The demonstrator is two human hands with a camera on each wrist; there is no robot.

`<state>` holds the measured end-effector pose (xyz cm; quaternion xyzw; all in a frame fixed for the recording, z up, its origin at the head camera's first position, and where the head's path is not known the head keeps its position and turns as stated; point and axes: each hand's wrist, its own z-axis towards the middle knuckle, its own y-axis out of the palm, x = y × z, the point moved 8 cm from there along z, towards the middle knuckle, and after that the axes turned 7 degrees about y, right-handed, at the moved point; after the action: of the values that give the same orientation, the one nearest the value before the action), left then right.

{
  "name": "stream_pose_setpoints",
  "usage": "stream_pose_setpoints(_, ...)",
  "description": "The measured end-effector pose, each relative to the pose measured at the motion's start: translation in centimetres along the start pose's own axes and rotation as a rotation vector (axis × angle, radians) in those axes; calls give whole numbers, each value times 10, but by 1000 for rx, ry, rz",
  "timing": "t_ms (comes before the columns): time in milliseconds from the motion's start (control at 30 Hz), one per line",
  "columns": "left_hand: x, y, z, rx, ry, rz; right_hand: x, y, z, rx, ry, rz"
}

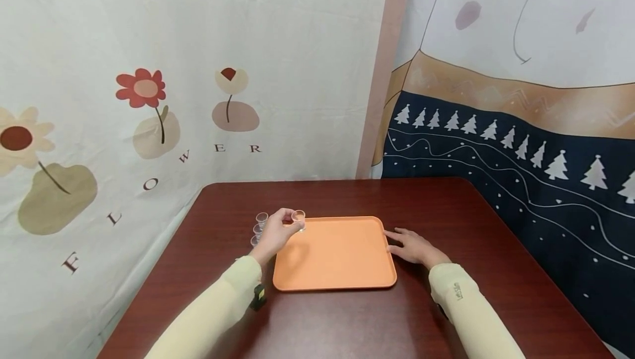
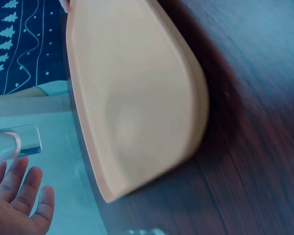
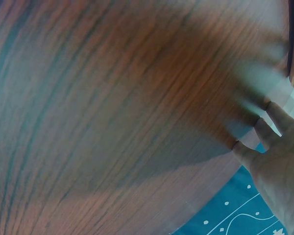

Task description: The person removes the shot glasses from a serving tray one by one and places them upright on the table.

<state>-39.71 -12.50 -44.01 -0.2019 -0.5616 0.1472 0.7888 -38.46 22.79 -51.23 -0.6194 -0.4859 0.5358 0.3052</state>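
Observation:
Between thumb and fingers, my left hand [image 1: 279, 232] pinches a small clear shot glass [image 1: 299, 216] above the far left corner of an orange tray [image 1: 334, 254]. The left wrist view shows the glass [image 2: 20, 142] raised off the tray, its thick base pointing away from the palm. At the tray's right edge, my right hand [image 1: 414, 246] has its fingers extended, with fingertips at the rim. In the right wrist view that hand [image 3: 279, 156] is spread low over the table. Several more clear shot glasses [image 1: 261, 218] stand left of the tray, partly hidden behind my left hand.
The dark red-brown wooden table [image 1: 342, 326] has rounded far corners. A pale curtain with printed flowers [image 1: 307, 72] hangs behind and at the left. On the right is a dark blue cloth with white trees [image 1: 496, 166].

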Motion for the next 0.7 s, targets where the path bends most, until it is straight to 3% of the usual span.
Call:
stream_pose_setpoints(200,-5,-18,-11,6,-30,59,1,0,-1,1,6,5)
stream_pose_setpoints(367,-7,-32,-20,20,-10,84,0,0,0,-4,8,1)
stream_pose_setpoints(600,-17,-46,-40,14,-82,17,-1,-1,-1,-5,16,3)
stream_pose_setpoints(700,-18,-50,-48,18,-75,20,0,-1,-2,-5,20,3)
